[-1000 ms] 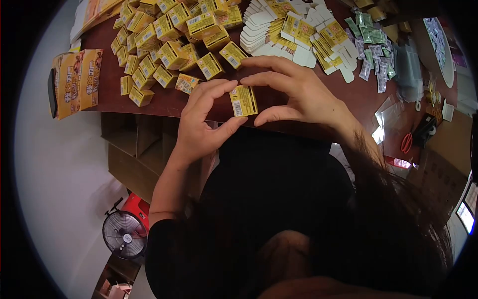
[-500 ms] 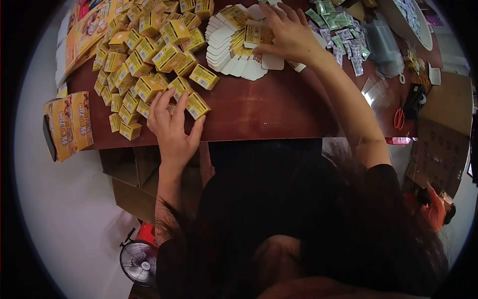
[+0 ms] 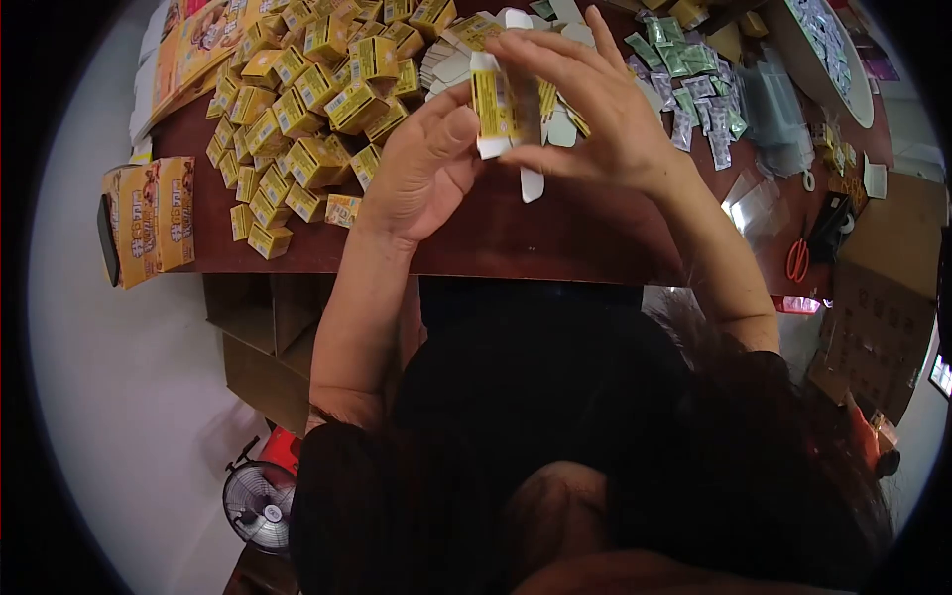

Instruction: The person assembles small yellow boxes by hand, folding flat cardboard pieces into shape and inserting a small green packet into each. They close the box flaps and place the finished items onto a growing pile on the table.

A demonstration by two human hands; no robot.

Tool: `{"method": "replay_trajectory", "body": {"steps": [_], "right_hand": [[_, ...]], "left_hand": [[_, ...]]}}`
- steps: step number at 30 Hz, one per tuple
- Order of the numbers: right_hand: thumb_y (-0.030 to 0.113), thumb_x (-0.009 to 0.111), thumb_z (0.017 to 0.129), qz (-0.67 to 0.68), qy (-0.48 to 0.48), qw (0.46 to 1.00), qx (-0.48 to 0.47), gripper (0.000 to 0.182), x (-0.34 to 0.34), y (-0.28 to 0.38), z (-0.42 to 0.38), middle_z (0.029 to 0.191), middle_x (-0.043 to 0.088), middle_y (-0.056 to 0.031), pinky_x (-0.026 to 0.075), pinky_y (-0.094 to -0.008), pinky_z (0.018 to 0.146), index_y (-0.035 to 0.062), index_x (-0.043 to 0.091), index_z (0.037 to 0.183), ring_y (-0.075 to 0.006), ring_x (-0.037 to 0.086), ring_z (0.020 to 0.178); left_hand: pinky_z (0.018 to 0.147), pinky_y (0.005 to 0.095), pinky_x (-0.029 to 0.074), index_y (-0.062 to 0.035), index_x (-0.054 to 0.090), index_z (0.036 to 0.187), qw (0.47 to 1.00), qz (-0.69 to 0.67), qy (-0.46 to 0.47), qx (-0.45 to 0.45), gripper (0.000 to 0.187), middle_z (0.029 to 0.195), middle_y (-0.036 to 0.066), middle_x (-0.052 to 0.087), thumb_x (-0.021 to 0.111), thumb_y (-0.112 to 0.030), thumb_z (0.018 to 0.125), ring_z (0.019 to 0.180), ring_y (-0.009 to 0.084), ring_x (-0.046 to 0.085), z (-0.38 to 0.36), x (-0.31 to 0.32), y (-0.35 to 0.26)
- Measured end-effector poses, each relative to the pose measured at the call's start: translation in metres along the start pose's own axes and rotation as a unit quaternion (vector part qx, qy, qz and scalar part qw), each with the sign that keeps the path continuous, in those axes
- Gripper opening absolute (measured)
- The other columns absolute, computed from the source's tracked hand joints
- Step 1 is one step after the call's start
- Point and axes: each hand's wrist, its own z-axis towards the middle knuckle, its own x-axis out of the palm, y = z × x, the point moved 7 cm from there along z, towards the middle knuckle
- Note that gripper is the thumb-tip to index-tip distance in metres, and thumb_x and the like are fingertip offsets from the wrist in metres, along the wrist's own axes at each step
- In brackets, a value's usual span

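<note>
A small yellow carton (image 3: 493, 107) with white end flaps is held up above the table between my two hands. My left hand (image 3: 416, 164) is closed at the carton's left edge, thumb in front and fingers partly hidden. On the other side my right hand (image 3: 610, 124) spans it, thumb at the lower end and fingers over the upper end; the right part is blurred. Beyond them lies a fan of flat, unfolded cartons (image 3: 451, 67), partly covered by my hands. To the left is a heap of folded yellow boxes (image 3: 307, 129).
Green and purple sachets (image 3: 684, 59) lie at the back right, near a white tray (image 3: 843, 79) of more sachets. Clear plastic bags (image 3: 773, 109), orange-handled scissors (image 3: 796, 260) and a cardboard box (image 3: 873, 288) are at right. Orange printed packaging (image 3: 149, 223) sits at the left edge.
My right hand has brought a carton from the fanned stack toward the middle. My left hand has left the box heap and moved up and right to that carton. The view has shifted slightly.
</note>
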Motion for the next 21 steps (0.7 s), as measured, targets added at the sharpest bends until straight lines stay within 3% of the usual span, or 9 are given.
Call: {"method": "replay_trajectory", "body": {"steps": [5,8,10,12,15,17,18,19,21], "right_hand": [[0.031,0.09,0.072,0.059,-0.023,0.998,-0.004,0.095,-0.018,0.009,-0.014,0.136,0.064,-0.0119,0.021,-0.0581,0.121,0.0045,0.043,0.15,-0.0278,0.059,0.129],[0.029,0.091,0.072,0.104,-0.055,0.993,-0.016,0.097,-0.022,0.009,-0.021,0.134,0.065,-0.0141,0.024,-0.0569,0.12,0.001,0.041,0.15,-0.0285,0.062,0.127],[0.028,0.092,0.071,0.111,-0.08,0.99,-0.029,0.099,-0.026,0.012,-0.021,0.133,0.066,-0.0162,0.025,-0.0561,0.12,-0.0011,0.04,0.15,-0.0288,0.063,0.125],[0.035,0.09,0.073,0.164,-0.118,0.979,-0.008,0.093,-0.031,0.013,-0.023,0.134,0.065,-0.009,0.028,-0.0596,0.118,0.0059,0.044,0.148,-0.0252,0.064,0.122],[0.041,0.091,0.07,0.152,-0.108,0.983,-0.008,0.1,-0.034,0.012,-0.028,0.137,0.064,-0.0099,0.026,-0.0595,0.119,0.0054,0.041,0.15,-0.0265,0.061,0.126],[0.048,0.092,0.064,0.178,-0.089,0.98,0.012,0.121,-0.048,0.009,-0.026,0.134,0.061,-0.0273,0.028,-0.0511,0.119,-0.0048,0.03,0.153,-0.0307,0.053,0.136],[0.06,0.089,0.059,0.138,-0.077,0.987,0.004,0.129,-0.049,0.004,-0.026,0.134,0.062,-0.0231,0.023,-0.0548,0.12,-0.0003,0.028,0.155,-0.0313,0.051,0.137],[0.06,0.089,0.059,0.136,-0.078,0.988,0.008,0.129,-0.052,0.002,-0.028,0.134,0.062,-0.0231,0.023,-0.0548,0.12,-0.0003,0.028,0.155,-0.0313,0.051,0.137],[0.064,0.088,0.056,0.072,0.002,0.997,0.033,0.128,-0.044,0.0,-0.032,0.13,0.066,-0.0157,0.016,-0.0594,0.121,0.0049,0.031,0.155,-0.031,0.055,0.133]], "left_hand": [[0.107,0.0392,0.049,0.0015,0.04,0.147,0.994,0.1,0.0,-0.034,0.07,0.136,0.012,0.057,0.074,-0.028,0.094,0.127,0.0231,0.057,0.002,0.014,0.016],[0.109,0.0414,0.047,0.0011,0.038,0.148,0.997,0.005,0.039,-0.061,0.074,0.14,0.014,0.056,0.073,-0.034,0.094,0.13,0.026,0.055,0.002,0.021,0.026],[0.11,0.044,0.046,0.001,0.035,0.15,0.978,-0.162,0.095,-0.087,0.076,0.143,0.016,0.053,0.071,-0.038,0.095,0.132,0.029,0.054,0.0,0.034,0.036],[0.111,0.0448,0.045,0.0015,0.034,0.151,0.974,-0.172,0.125,-0.076,0.078,0.144,0.017,0.052,0.07,-0.039,0.095,0.132,0.0298,0.055,-0.001,0.036,0.046],[0.11,0.0447,0.046,0.0031,0.034,0.15,0.971,-0.168,0.16,-0.062,0.076,0.143,0.019,0.053,0.07,-0.033,0.095,0.13,0.0304,0.056,0.0,0.044,0.044],[0.109,0.0429,0.048,0.0046,0.037,0.148,0.99,0.011,0.086,-0.109,0.068,0.141,0.019,0.055,0.07,-0.023,0.095,0.128,0.0292,0.058,0.003,0.035,0.045],[0.106,0.0388,0.049,0.0042,0.043,0.144,0.995,0.032,0.043,-0.079,0.062,0.135,0.017,0.059,0.073,-0.012,0.092,0.124,0.0247,0.06,0.002,0.036,0.041],[0.106,0.0388,0.049,0.0042,0.043,0.144,0.995,0.032,0.046,-0.083,0.062,0.135,0.017,0.059,0.073,-0.012,0.092,0.124,0.0247,0.06,-0.001,0.038,0.041],[0.105,0.0355,0.049,0.0028,0.046,0.14,0.977,0.209,0.005,-0.034,0.063,0.13,0.014,0.06,0.077,-0.005,0.086,0.12,0.0201,0.06,-0.005,0.033,0.032]]}}
